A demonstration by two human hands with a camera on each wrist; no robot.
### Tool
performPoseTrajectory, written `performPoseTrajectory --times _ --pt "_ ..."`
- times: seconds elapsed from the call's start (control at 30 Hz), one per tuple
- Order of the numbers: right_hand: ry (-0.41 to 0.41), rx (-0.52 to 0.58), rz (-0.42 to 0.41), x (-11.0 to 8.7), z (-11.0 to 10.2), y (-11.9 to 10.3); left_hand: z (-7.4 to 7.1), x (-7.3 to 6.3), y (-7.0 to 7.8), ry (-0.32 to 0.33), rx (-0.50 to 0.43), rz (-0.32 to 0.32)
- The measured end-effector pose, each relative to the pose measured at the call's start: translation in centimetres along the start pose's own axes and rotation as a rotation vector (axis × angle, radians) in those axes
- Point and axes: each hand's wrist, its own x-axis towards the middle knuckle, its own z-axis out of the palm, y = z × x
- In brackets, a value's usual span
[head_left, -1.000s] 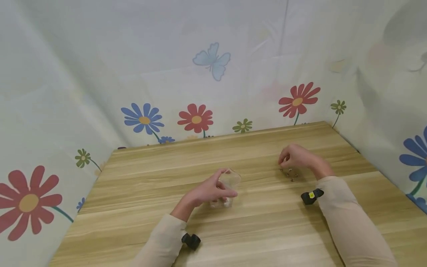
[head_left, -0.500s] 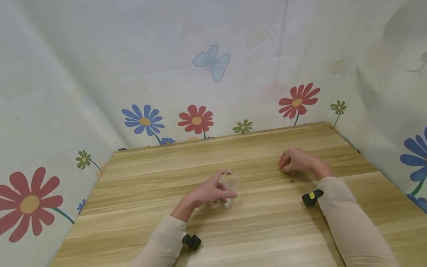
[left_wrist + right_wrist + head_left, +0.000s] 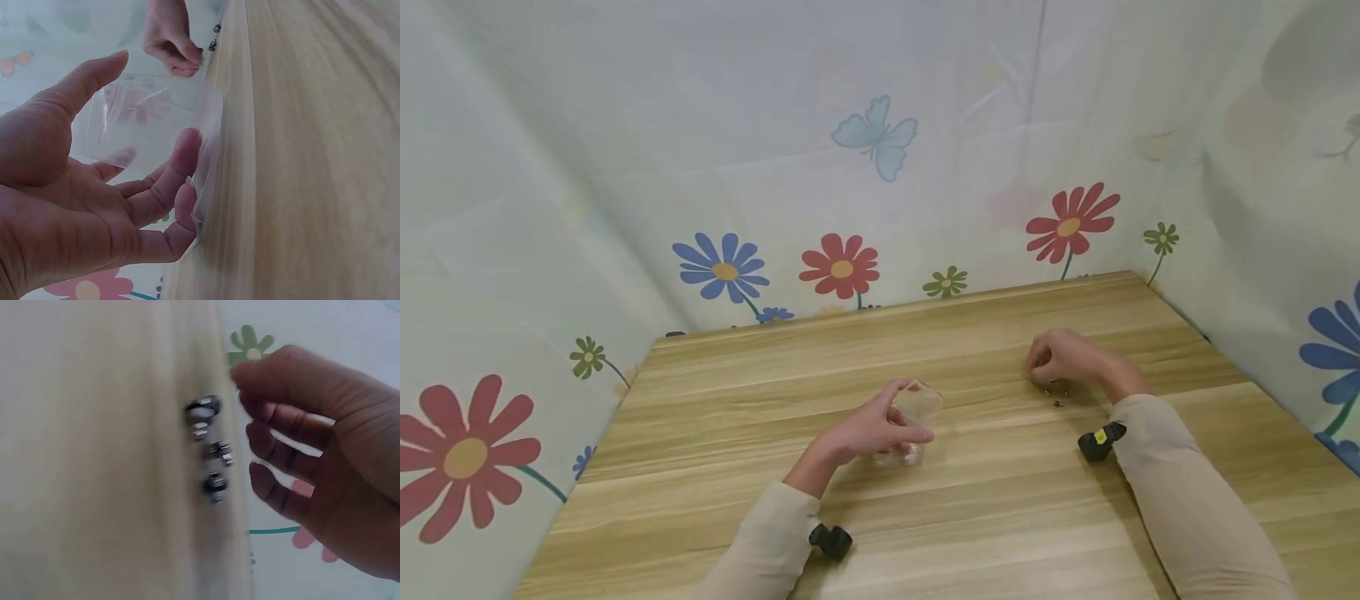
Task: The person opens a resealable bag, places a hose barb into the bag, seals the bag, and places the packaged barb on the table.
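Observation:
My left hand [image 3: 880, 425] grips a clear plastic container [image 3: 156, 106], thumb along one side and fingers curled against its lower part, close over the wooden table. To the right, my right hand [image 3: 1063, 354] is bent down over several small shiny metal pieces [image 3: 215, 450] with dark rounded heads and silver ends. Its thumb and index finger meet in a pinch, and a tiny dark piece [image 3: 200, 52] shows at the fingertips in the left wrist view. The other fingers of this hand [image 3: 319, 437] are loosely curled. The loose pieces [image 3: 1057, 404] lie under and in front of the palm.
The wood-grain table [image 3: 775, 367] reaches back to a pale curtain [image 3: 760, 125] printed with flowers and a butterfly, which also hangs at both sides. Black camera mounts [image 3: 831, 543] sit on both wrists, over beige sleeves.
My right hand has lowered a little onto the pieces and drawn its fingertips together. One piece that showed below those fingertips is out of sight. The left hand and container stay put.

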Motion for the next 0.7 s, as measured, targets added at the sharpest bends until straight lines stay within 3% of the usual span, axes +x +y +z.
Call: performPoseTrajectory --times 0.13,0.4,0.7 --pt "0.059 0.003 -0.034 0.1 -0.5 -1.2 -0.1 0.0 0.1 -0.001 -0.002 -0.003" --pt "0.108 0.039 -0.184 0.5 -1.1 -4.9 -0.1 0.1 0.1 -0.002 -0.008 0.0" --pt "0.086 0.094 -0.33 1.7 0.7 -8.2 0.0 0.0 0.3 0.001 -0.003 -0.016"
